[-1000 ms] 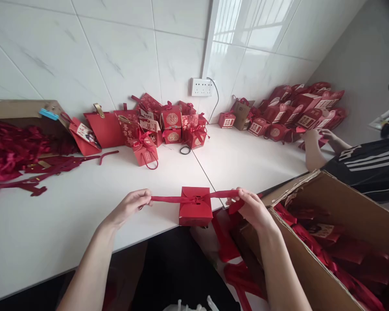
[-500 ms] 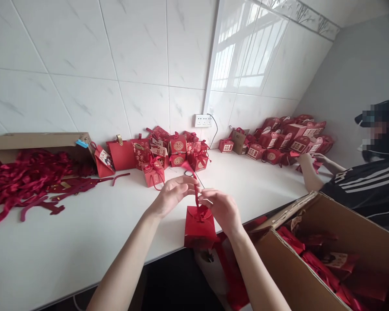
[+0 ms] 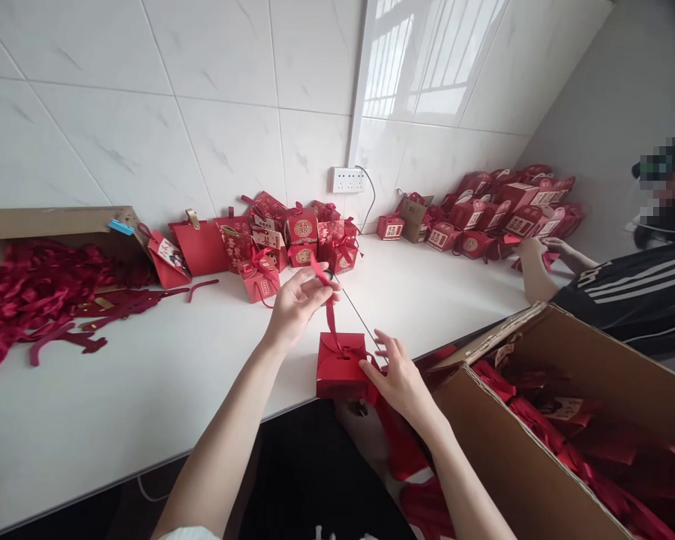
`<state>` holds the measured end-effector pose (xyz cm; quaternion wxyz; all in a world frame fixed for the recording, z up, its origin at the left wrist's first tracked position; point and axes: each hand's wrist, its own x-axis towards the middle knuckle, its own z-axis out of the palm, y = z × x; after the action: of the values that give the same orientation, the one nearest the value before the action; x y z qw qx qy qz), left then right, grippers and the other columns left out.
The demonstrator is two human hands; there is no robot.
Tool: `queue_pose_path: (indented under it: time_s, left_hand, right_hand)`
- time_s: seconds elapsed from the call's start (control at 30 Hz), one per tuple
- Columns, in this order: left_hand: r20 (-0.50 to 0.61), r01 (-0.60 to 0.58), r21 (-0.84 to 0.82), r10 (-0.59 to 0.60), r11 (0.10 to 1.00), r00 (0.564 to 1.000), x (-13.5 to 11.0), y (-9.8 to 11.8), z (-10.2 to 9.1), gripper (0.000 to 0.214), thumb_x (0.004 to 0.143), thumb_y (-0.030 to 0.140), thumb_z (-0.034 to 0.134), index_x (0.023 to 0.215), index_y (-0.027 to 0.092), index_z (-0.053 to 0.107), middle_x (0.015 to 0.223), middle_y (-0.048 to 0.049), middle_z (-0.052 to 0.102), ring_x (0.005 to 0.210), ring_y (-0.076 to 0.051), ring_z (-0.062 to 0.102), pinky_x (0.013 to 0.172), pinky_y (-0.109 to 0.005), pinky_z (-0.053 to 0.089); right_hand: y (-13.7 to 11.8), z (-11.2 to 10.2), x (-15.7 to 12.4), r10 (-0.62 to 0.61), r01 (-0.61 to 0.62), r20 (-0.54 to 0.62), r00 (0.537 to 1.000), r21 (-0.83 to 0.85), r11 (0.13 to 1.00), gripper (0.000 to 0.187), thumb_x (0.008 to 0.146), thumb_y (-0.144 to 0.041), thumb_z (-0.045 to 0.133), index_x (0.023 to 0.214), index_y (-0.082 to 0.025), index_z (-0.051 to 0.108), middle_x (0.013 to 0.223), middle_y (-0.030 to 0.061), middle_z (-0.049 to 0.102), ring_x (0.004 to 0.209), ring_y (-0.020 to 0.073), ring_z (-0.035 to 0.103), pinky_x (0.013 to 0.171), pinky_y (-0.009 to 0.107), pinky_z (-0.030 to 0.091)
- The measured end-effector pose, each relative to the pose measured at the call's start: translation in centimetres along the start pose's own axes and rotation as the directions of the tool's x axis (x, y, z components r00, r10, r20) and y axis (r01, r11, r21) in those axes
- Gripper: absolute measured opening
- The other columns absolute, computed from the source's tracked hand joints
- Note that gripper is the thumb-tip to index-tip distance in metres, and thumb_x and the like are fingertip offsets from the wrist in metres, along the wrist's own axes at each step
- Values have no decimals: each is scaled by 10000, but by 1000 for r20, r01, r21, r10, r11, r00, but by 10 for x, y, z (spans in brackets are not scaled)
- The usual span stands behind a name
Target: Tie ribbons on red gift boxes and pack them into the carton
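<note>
A small red gift box (image 3: 342, 384) sits at the front edge of the white table, its top flaps closed. A red ribbon (image 3: 331, 316) runs up from the slot in its top. My left hand (image 3: 297, 309) pinches the ribbon's upper end and holds it raised above the box. My right hand (image 3: 398, 381) is at the box's right side with fingers apart; its thumb is against the box near the other length of ribbon, which hangs over that side. Whether the thumb presses on that ribbon I cannot tell.
Finished red boxes (image 3: 259, 276) cluster by the wall. A heap of loose ribbons (image 3: 45, 281) lies at left. More boxes (image 3: 472, 244) are piled at right, near a co-worker's hands (image 3: 537, 262). An open cardboard carton (image 3: 472, 427) stands at lower right.
My hands have moved apart. The left has drawn the ribbon up and leftward; the right has dropped from the ribbon to the box's right side. The view has tilted down slightly.
</note>
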<state>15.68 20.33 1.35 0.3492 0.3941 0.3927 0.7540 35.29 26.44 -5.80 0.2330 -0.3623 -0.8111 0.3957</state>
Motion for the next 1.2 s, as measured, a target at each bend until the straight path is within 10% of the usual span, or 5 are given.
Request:
queue_pose_path:
  time_s: [0.17, 0.47, 0.7, 0.87, 1.2]
  left_hand:
    - [13, 23, 55, -24, 998, 1000, 3, -3, 5, 304, 680, 353, 780, 874, 140, 686, 800, -64, 715, 692, -131, 631, 632, -253, 507]
    - [-101, 62, 63, -56, 996, 993, 6, 0, 14, 357, 646, 406, 785, 899, 176, 678, 715, 20, 612, 612, -81, 570, 590, -210, 480]
    - [-121, 33, 76, -24, 997, 992, 6, 2, 13, 398, 650, 365, 783, 967, 192, 615, 766, 14, 607, 655, -84, 558, 557, -180, 451]
    - [-79, -68, 94, 76, 993, 994, 4, 5, 14, 237, 696, 291, 749, 775, 197, 546, 727, 39, 541, 645, -78, 521, 610, -204, 475]
    - [-112, 17, 141, -1, 990, 994, -7, 7, -26, 184, 717, 261, 628, 839, 200, 504, 666, 49, 538, 435, -50, 413, 452, -202, 331]
  right_hand:
    - [10, -15, 6, 105, -159, 183, 978, 310, 937, 422, 832, -412, 559, 1201, -217, 497, 620, -51, 553, 530, 136, 549, 568, 281, 454]
    - [-16, -24, 13, -78, -368, 425, 902, 851, 374, 321, 577, -348, 816, 827, -208, 668, 669, 7, 670, 527, 130, 596, 561, 267, 469]
    - [-41, -13, 28, -80, 64, -8, 997, 677, 733, 277, 707, -456, 712, 698, -185, 651, 671, 22, 623, 625, 143, 551, 627, 286, 465]
    - [-56, -20, 41, -164, 219, -146, 976, 635, 741, 227, 748, -421, 660, 708, -199, 633, 764, 17, 602, 683, 136, 554, 664, 276, 468]
    - [-37, -41, 43, -45, 90, -90, 995, 600, 795, 465, 790, -656, 520, 724, -201, 588, 498, -39, 427, 387, 87, 379, 398, 247, 286]
